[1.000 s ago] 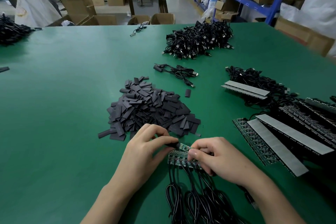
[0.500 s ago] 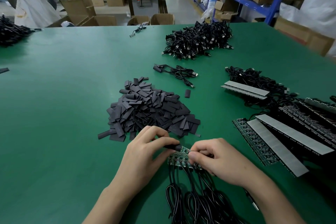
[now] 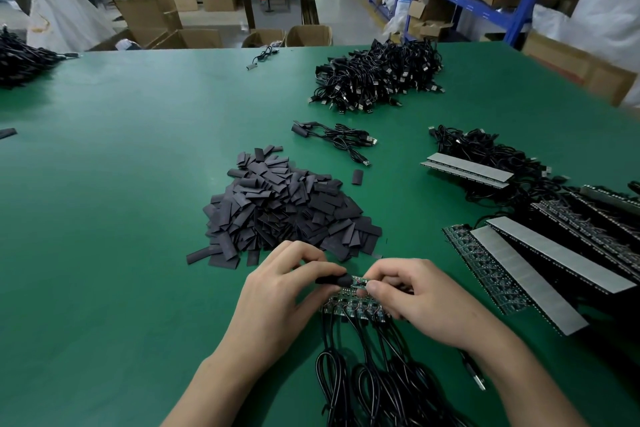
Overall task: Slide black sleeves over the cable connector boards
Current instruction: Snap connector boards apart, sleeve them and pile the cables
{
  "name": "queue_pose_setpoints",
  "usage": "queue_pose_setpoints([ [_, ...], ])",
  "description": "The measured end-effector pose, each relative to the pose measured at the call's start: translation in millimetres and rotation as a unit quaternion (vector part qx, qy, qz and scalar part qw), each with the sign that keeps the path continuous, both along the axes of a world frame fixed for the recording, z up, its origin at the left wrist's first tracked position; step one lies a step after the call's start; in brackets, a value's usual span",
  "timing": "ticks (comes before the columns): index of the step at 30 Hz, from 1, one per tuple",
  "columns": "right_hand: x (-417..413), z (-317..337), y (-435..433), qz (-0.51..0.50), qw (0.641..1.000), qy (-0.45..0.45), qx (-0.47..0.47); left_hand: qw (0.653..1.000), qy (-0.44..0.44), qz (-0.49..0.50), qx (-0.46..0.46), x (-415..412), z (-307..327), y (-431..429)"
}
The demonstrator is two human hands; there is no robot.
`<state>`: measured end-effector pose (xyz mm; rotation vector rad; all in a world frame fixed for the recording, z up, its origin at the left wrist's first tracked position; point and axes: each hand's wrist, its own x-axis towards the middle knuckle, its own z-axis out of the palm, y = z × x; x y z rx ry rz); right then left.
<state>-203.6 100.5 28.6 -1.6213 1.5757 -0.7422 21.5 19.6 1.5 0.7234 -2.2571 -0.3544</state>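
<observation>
Near the front edge of the green table (image 3: pixel 104 184), the left hand (image 3: pixel 287 291) has its thumb and forefinger curled round a black sleeve (image 3: pixel 331 278), pinching it just above the tabletop. The sleeve's right end meets the left end of a small connector board (image 3: pixel 358 282), which the right hand (image 3: pixel 429 305) pinches between thumb and bent fingertips. How far the sleeve has gone over the board cannot be made out. Directly beneath both hands lies a row of bare boards (image 3: pixel 349 305) side by side, their black cables (image 3: pixel 374 388) trailing in loops toward the person. Just beyond the hands sits a pile of loose sleeves (image 3: pixel 287 211), with a lone sleeve (image 3: pixel 357 177) lying apart to its right. Farther back are a small cable bundle (image 3: pixel 341 139) and a large heap of USB cables (image 3: pixel 377 78). Long panels of boards with grey strips (image 3: pixel 554 255) lie on the right side of the table.
</observation>
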Motion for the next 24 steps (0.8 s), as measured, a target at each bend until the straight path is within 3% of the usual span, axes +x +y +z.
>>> queue_pose_setpoints([
  [24, 2.5, -10.6, -3.7, -0.024, 0.999, -0.026, 0.008, 0.999, 0.017, -0.023, -0.036, -5.8, -2.6, 1.8],
])
